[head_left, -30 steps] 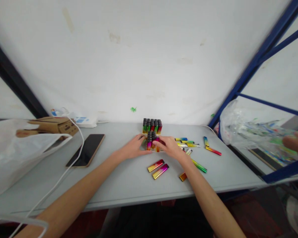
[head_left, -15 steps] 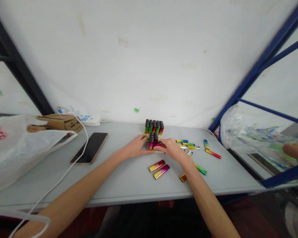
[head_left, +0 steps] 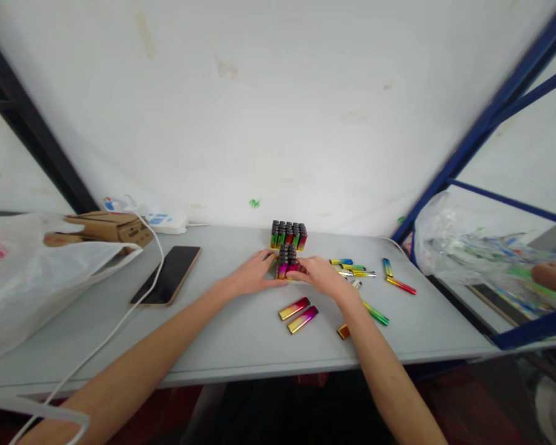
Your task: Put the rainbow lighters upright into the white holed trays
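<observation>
A small cluster of upright lighters (head_left: 287, 266), black tops up and magenta-gold bodies, stands between my two hands. My left hand (head_left: 252, 275) is curled around the cluster's left side, thumb at the front and fingers behind. At the right side, my right hand (head_left: 321, 276) presses a lighter against the others with its fingertips; its fingers partly hide that lighter. Just behind stands a larger block of upright lighters (head_left: 288, 235) in green, red and gold. Two lighters, a red-gold one (head_left: 294, 308) and a magenta-gold one (head_left: 303, 320), lie flat in front.
Loose lighters (head_left: 358, 272) are scattered right of my right hand; a red one (head_left: 401, 285) lies farther right. On the left are a phone (head_left: 169, 276) crossed by a white cable, a plastic bag (head_left: 41, 272) and a cardboard box (head_left: 115, 227). A blue frame (head_left: 467, 145) stands right.
The lighter in my right hand has gone from tilted at the cluster's right edge to upright against the others. My left hand has stayed at the cluster. The view has shifted slightly.
</observation>
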`<control>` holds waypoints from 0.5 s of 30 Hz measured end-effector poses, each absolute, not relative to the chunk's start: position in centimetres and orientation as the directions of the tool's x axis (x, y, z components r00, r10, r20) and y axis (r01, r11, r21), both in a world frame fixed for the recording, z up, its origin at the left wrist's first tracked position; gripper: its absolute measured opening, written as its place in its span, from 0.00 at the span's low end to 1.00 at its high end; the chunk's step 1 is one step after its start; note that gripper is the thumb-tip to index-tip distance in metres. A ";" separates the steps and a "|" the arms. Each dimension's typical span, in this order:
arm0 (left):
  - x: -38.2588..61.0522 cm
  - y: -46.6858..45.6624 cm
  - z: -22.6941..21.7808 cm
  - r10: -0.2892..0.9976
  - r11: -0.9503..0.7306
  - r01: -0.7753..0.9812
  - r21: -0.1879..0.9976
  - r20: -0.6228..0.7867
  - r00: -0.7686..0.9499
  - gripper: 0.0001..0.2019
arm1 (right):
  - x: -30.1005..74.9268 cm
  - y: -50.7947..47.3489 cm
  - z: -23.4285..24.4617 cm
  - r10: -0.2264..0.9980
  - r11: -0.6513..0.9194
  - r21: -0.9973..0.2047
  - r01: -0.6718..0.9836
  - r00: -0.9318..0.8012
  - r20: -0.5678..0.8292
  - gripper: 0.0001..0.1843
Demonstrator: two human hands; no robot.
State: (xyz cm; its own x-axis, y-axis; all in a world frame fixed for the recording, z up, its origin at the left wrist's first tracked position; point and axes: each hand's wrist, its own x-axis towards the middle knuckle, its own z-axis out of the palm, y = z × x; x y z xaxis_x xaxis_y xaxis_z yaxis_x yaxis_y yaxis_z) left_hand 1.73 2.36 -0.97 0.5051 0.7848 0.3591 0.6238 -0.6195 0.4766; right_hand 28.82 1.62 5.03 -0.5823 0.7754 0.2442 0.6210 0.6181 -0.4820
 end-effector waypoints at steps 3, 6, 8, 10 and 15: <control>1.7 2.4 -1.0 0.786 -0.618 0.624 0.478 0.359 0.504 0.41 | 28.6 1.6 5.0 0.798 0.585 -0.527 0.616 -0.553 0.240 0.30; 1.7 2.4 -1.0 0.789 -0.614 0.630 0.476 0.351 0.504 0.40 | 30.1 0.9 6.0 0.799 0.561 -0.619 0.549 -0.553 0.234 0.28; 1.7 2.5 -1.0 0.790 -0.613 0.629 0.478 0.352 0.502 0.41 | 31.5 0.1 6.8 0.781 0.563 -0.653 0.507 -0.585 0.219 0.24; 1.8 2.6 -1.0 0.792 -0.610 0.629 0.482 0.355 0.497 0.42 | 32.6 -0.9 7.3 0.740 0.585 -0.650 0.486 -0.648 0.182 0.18; 1.8 2.7 -1.0 0.796 -0.605 0.639 0.475 0.347 0.496 0.44 | 32.7 -2.4 6.3 0.664 0.638 -0.584 0.503 -0.742 0.087 0.11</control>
State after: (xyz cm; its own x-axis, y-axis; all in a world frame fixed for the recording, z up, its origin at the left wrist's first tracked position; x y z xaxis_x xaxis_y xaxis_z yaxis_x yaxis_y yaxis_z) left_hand 1.81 2.66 -1.01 0.4960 0.7959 0.3472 0.6391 -0.6053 0.4746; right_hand 32.72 -2.39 6.32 -0.7423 0.6644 0.0869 0.5026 0.6378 -0.5836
